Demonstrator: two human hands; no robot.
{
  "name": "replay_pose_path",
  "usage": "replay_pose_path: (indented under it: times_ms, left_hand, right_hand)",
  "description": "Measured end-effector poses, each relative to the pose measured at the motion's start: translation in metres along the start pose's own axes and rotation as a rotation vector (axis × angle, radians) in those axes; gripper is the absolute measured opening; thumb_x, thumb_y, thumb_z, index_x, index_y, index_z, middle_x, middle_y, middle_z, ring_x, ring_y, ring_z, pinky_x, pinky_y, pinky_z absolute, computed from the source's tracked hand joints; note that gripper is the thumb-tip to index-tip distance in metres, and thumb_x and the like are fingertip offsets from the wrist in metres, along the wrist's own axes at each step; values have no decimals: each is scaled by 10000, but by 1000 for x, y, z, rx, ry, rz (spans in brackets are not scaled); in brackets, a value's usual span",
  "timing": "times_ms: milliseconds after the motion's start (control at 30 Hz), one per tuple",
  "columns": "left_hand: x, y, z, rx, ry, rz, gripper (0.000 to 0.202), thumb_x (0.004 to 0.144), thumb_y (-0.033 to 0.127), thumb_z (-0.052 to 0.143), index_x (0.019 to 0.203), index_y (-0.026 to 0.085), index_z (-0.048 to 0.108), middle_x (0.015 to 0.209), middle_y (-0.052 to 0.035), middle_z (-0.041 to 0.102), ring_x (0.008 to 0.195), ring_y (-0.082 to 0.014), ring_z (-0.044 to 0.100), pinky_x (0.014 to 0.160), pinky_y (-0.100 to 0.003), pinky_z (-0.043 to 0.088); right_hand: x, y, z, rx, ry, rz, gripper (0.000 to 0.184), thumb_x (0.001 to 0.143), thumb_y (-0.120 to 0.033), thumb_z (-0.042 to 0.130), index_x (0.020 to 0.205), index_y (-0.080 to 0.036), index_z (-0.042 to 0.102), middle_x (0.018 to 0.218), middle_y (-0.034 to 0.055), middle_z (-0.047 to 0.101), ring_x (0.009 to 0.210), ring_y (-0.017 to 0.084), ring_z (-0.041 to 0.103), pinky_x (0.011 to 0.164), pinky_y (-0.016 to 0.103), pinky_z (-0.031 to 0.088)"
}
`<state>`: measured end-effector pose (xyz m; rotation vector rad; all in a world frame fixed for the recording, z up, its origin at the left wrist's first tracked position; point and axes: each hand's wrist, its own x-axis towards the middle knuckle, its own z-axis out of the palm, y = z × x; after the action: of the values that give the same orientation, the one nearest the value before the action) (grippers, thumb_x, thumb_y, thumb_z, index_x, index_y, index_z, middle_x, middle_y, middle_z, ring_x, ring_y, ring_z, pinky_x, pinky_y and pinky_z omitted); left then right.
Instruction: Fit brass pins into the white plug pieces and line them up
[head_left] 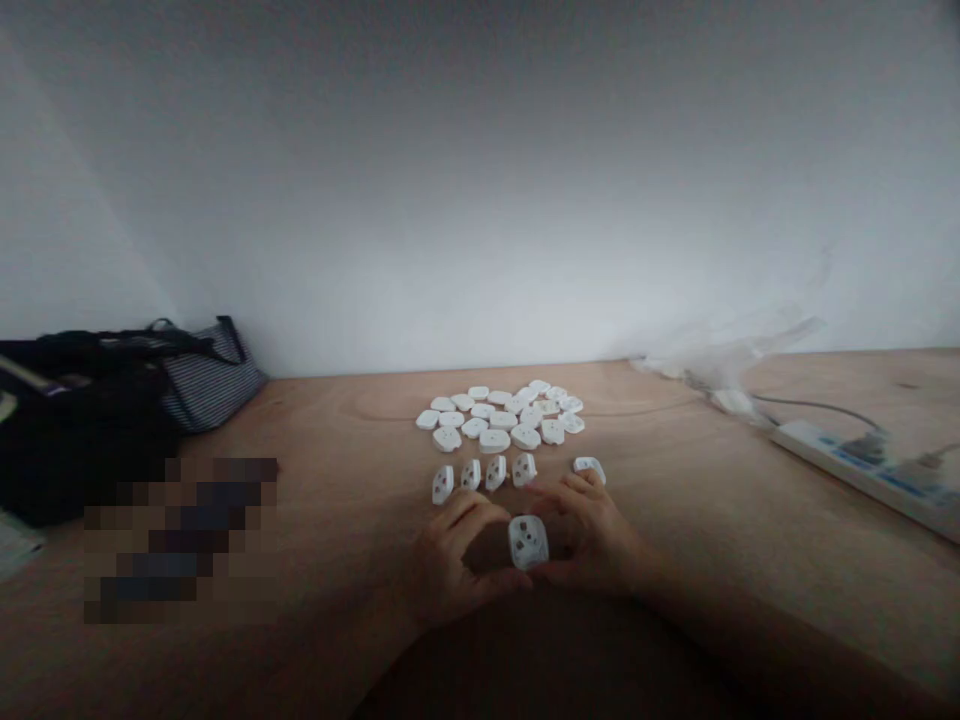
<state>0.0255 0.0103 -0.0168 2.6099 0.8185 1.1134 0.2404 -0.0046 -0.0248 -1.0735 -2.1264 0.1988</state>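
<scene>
Between my two hands is a white rounded-square plug housing (pixel 529 542), its face with several dark metal spots turned up towards me. My left hand (pixel 457 560) curls round its left side, fingertips by the top corner and thumb along the bottom edge. From the other side, my right hand (pixel 600 530) has its thumb at the lower right edge; the index finger reaches over the top. Just beyond stands a row of similar housings (pixel 495 472), upright and tilted, with dark contacts showing. Past my right fingers lies a single white piece (pixel 590 467).
A cluster of white plastic pieces (pixel 495 440) lies farther back on the wooden table (pixel 345 470). Right: a power strip (pixel 862 470) with plugs and cables, and a clear plastic bag (pixel 727 360). Left: a dark bag (pixel 90 410), a striped bag (pixel 206 375) and a pixelated patch. A white wall stands behind.
</scene>
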Motion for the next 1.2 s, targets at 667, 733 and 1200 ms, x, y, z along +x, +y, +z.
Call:
replay_pose_path:
  times_ms: [667, 733, 1200]
  left_hand:
    - [4, 0, 0, -13, -151, 13, 464, 703, 437, 703, 1073, 175, 605, 977, -91, 634, 932, -249, 547, 858, -395, 440]
    - [3, 0, 0, 15, -161, 1, 460, 717, 429, 691, 1091, 180, 591, 1022, -94, 627, 979, -258, 533, 895, -417, 424]
    - [0, -4, 3, 69, -148, -10, 518, 696, 487, 694, 1098, 174, 601, 1074, -97, 634, 1064, -269, 532, 943, -426, 433]
  right_hand:
    - [8, 14, -26, 51, -248, -123, 591, 545, -537, 767, 1034, -237, 625, 965, 45, 646, 908, 239, 565, 826, 374, 410]
    - [10, 20, -40, 15, -375, -149, 298, 694, -490, 686, 873, -252, 683, 835, 9, 658, 837, 211, 577, 809, 366, 397]
    - [5, 33, -28, 94, -403, -152, 138, 833, -284, 572, 783, -187, 656, 776, 28, 642, 777, 168, 550, 744, 305, 396]
